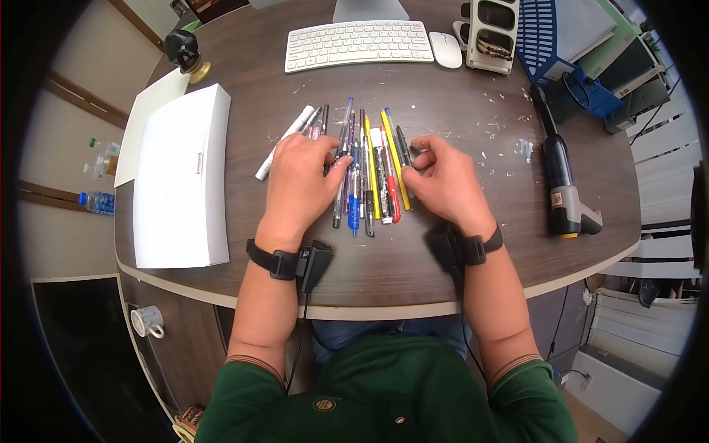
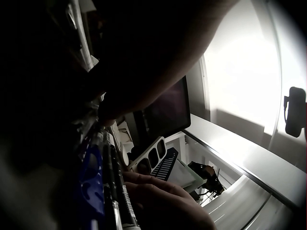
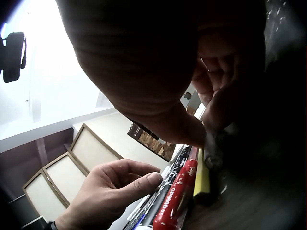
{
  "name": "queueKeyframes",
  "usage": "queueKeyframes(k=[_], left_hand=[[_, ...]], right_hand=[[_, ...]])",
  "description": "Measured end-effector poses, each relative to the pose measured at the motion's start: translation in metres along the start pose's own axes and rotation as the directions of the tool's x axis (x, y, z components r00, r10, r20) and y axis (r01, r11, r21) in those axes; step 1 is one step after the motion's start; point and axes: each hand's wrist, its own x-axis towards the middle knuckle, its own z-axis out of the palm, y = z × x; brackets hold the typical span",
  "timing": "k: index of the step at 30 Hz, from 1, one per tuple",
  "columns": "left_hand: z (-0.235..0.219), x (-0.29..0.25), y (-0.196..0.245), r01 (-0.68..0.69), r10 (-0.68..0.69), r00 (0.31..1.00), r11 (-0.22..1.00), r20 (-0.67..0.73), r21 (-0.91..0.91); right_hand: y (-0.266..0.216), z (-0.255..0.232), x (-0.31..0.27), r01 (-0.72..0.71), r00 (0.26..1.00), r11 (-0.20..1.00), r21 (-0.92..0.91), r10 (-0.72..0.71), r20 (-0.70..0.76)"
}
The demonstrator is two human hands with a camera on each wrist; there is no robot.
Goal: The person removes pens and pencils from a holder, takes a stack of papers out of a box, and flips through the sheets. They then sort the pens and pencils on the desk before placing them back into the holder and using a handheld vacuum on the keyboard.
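Pens and pencils lie in a rough row on the desk, mostly lengthwise, between my two hands. My left hand [image 1: 299,177] rests over the left part of the row, its thumb at the pens beside a blue pen [image 1: 354,210]. Partly hidden under that hand, a white marker [image 1: 301,120] lies slanted. At the row's right edge, my right hand [image 1: 450,181] has its thumb and bent forefinger against a black pen [image 1: 402,142], beside a yellow pencil [image 1: 399,162]. A red pen [image 3: 177,196] shows large in the right wrist view, with my left hand [image 3: 103,194] loosely curved beyond.
A stack of white paper [image 1: 181,177] lies left, a stamp [image 1: 193,63] behind it. The keyboard [image 1: 358,46], mouse [image 1: 445,49] and a beige holder [image 1: 491,33] stand at the back. A handheld vacuum [image 1: 561,177] lies right, among scattered white scraps [image 1: 525,150].
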Motion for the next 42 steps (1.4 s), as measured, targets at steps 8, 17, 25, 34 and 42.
queueKeyframes(k=[8,17,25,34,42], left_hand=[[0.002,-0.001,0.005,0.023,-0.023,0.999,1.000,-0.025,-0.012],[0.004,-0.001,0.002,0.021,-0.023,0.999,0.999,-0.042,-0.034],[0.004,0.001,0.009,0.041,-0.058,0.995,0.980,-0.084,-0.194],[0.003,0.001,0.018,0.252,-0.265,0.963,0.800,0.057,-0.544],[0.002,-0.005,0.037,0.447,-0.094,0.892,0.027,0.443,-0.894]], right_hand=[[0.003,-0.002,0.000,-0.028,0.996,0.999,-0.046,0.024,-0.090],[0.000,-0.005,-0.003,0.011,0.993,0.992,-0.128,-0.027,-0.119],[-0.007,-0.009,-0.003,-0.052,0.996,0.989,-0.137,0.042,-0.076],[-0.004,-0.010,-0.005,-0.003,0.997,0.996,-0.093,-0.005,-0.082],[-0.027,0.006,-0.022,-0.101,0.944,0.698,0.709,-0.157,0.290]])
